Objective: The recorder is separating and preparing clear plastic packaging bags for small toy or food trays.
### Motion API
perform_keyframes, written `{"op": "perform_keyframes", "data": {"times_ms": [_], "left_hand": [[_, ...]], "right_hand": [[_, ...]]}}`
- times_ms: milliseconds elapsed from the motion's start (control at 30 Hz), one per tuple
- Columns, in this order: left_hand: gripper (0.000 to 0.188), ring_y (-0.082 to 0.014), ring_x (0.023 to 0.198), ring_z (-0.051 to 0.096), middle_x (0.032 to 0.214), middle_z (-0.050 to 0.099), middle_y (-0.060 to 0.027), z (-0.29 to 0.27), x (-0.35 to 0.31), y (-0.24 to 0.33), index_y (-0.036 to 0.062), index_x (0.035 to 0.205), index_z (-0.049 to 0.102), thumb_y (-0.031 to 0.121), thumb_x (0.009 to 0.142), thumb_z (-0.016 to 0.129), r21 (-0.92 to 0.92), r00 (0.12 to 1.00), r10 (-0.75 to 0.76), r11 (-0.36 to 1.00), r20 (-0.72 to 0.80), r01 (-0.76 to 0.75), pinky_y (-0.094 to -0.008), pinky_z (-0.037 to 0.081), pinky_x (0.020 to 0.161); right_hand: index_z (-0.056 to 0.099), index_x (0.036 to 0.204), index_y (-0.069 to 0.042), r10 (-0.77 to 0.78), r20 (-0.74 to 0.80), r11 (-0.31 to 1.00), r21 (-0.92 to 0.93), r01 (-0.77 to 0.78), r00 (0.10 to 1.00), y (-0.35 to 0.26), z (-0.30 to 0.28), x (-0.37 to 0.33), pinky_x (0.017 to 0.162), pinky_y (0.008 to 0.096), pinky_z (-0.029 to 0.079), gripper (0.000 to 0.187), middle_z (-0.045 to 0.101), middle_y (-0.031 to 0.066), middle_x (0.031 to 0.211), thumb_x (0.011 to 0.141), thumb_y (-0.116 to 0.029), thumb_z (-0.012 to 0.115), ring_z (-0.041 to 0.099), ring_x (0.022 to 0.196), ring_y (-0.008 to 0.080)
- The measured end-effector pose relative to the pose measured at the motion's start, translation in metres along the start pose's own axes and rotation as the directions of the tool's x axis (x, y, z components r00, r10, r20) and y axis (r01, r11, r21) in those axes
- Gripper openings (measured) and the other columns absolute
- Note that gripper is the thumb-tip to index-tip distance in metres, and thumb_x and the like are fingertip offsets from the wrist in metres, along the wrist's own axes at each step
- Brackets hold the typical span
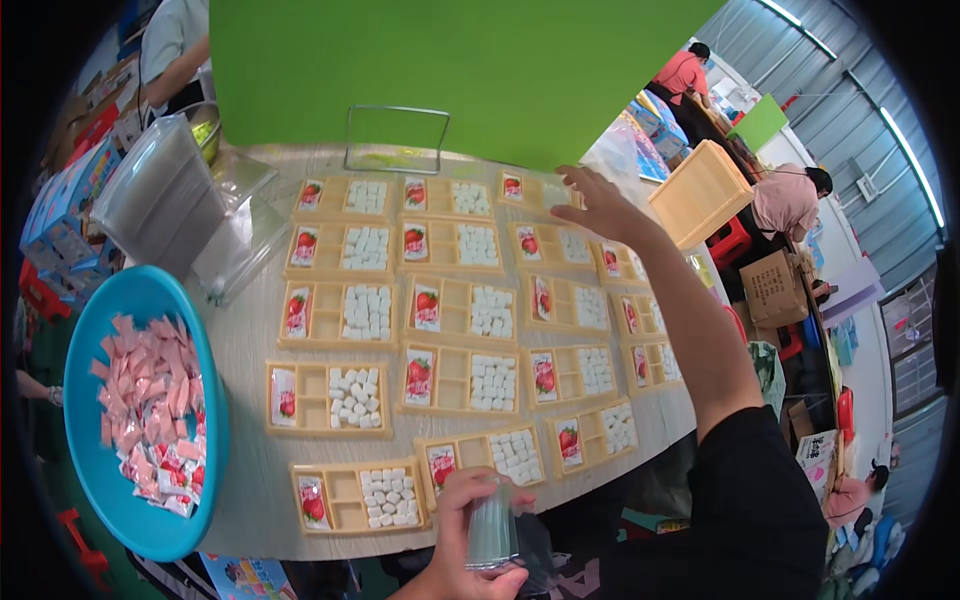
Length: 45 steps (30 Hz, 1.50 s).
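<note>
My left hand (460, 535) is closed around a stack of clear plastic covers (492, 530) at the near edge of the table. My right hand (605, 207) reaches to the far right, its fingers spread and bent over the end of a cream tray (515, 205). The contents of that tray's right end are partly hidden by the fingers. Several similar trays stand in rows, such as this tray (337, 312). Each visible one has a strawberry-print sachet (419, 375) in its left compartment and white marshmallows (368, 312) in its right one. Middle compartments look bare.
At the left stands a blue basin (205, 400) of pink packets (150, 375). Behind it are stacked clear plastic covers (165, 195). A green board (450, 70) and wire stand (397, 140) border the far side. Empty trays (700, 195) are stacked at right. Other people work beyond.
</note>
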<state>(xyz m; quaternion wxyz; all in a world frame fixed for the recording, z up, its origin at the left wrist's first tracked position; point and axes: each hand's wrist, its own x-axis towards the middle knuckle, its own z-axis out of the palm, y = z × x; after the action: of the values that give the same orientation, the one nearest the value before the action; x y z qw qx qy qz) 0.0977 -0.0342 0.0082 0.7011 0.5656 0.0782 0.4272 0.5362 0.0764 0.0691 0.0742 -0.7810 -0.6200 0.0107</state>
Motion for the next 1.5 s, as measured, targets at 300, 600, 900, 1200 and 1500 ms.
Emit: {"op": "perform_keyframes", "data": {"times_ms": [300,600,900,1200,1500], "left_hand": [[0.081,-0.0316,0.100,0.057,0.120,0.041,-0.0211,-0.021,0.010,0.009,0.0041,0.134,0.035,0.043,0.074,0.073,0.143,0.996,-0.008,0.990,0.087,-0.005,-0.0466,0.044,0.091],[0.079,-0.0326,0.097,0.059,0.120,0.044,-0.0230,-0.025,0.012,0.007,0.0022,0.136,0.034,0.039,0.077,0.073,0.062,1.000,-0.012,0.998,0.013,0.011,-0.0462,0.047,0.091],[0.082,-0.0332,0.106,0.057,0.122,0.036,-0.0186,-0.012,0.012,0.000,0.0025,0.129,0.041,0.042,0.069,0.079,0.142,0.992,-0.084,0.985,-0.095,0.097,-0.0441,0.050,0.089],[0.082,-0.0308,0.109,0.048,0.119,0.053,-0.0202,0.031,0.026,0.005,0.0022,0.128,0.045,0.046,0.067,0.078,0.482,0.992,0.040,0.876,-0.123,0.024,-0.0435,0.040,0.097],[0.093,-0.0274,0.108,0.051,0.127,0.044,-0.0174,0.065,0.016,-0.001,0.0014,0.135,0.034,0.051,0.071,0.079,0.332,0.986,-0.117,0.931,-0.118,0.150,-0.0438,0.042,0.097]], "right_hand": [[0.048,0.136,-0.006,-0.073,0.181,0.995,0.077,0.060,0.981,0.007,0.015,0.043,0.108,0.0401,0.039,0.070,0.051,0.0172,0.135,0.080,-0.037,0.076,0.049,0.127,0.0314],[0.053,0.132,-0.009,-0.120,0.154,0.986,0.131,0.100,0.981,0.004,0.024,0.038,0.108,0.0403,0.038,0.057,0.053,0.0140,0.134,0.083,-0.030,0.073,0.049,0.127,0.0323],[0.059,0.121,-0.008,-0.410,0.045,0.869,0.324,0.375,0.911,-0.134,-0.034,-0.124,0.096,0.0415,0.045,0.051,0.062,0.0108,0.120,0.076,-0.020,0.079,0.059,0.110,0.0326],[0.033,0.141,-0.001,-0.527,0.132,0.565,0.792,0.230,0.839,-0.167,-0.001,-0.247,0.095,0.0478,0.044,0.079,0.056,0.0202,0.128,0.087,-0.047,0.069,0.056,0.112,0.0400],[0.027,0.143,0.000,-0.439,0.067,0.444,0.883,0.152,0.896,-0.139,0.009,-0.283,0.098,0.0466,0.045,0.081,0.056,0.0226,0.126,0.087,-0.041,0.069,0.056,0.116,0.0394]]}}
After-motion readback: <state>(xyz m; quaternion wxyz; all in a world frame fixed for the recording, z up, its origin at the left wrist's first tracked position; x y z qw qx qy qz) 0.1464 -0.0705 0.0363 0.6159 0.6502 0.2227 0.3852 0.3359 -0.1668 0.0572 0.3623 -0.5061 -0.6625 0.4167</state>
